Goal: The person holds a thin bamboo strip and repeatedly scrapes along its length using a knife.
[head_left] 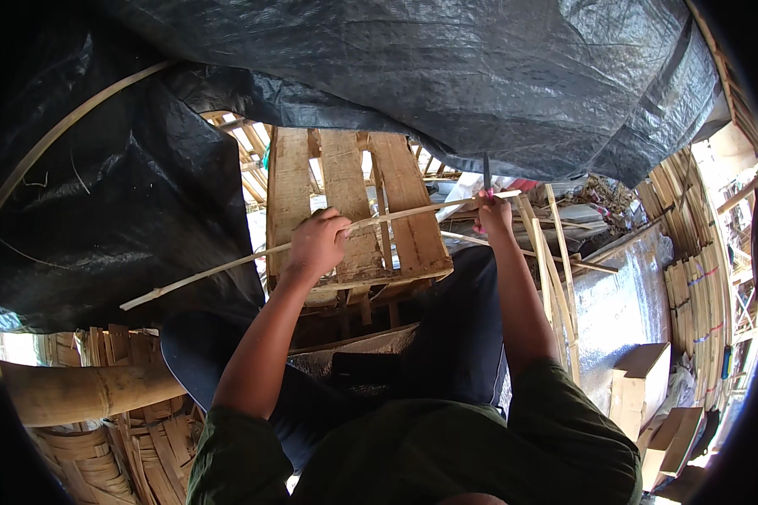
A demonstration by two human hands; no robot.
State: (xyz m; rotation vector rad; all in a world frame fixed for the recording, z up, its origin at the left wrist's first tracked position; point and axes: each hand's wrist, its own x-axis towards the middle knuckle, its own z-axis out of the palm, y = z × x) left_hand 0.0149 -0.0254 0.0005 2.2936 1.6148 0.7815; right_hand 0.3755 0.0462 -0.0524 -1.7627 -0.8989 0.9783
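Observation:
A long, thin bamboo strip (202, 274) slants across in front of me, its left end low and its right end higher. My left hand (318, 242) is closed around the strip near its middle, above a wooden slatted bench (337, 164). Close to the strip's right end, my right hand (495, 216) is closed on a knife (487, 171) whose dark blade points up and away. The blade's lower part meets or crosses the strip; the exact contact is too small to tell. Most of the knife's handle is hidden by my fingers.
Black plastic sheeting (446, 80) hangs ahead and on the left. Several loose bamboo strips (541, 265) stand by my right forearm. Bundled bamboo slats (695, 311) and a cardboard box (640, 383) are at the right. A thick bamboo pole (101, 391) lies at the lower left.

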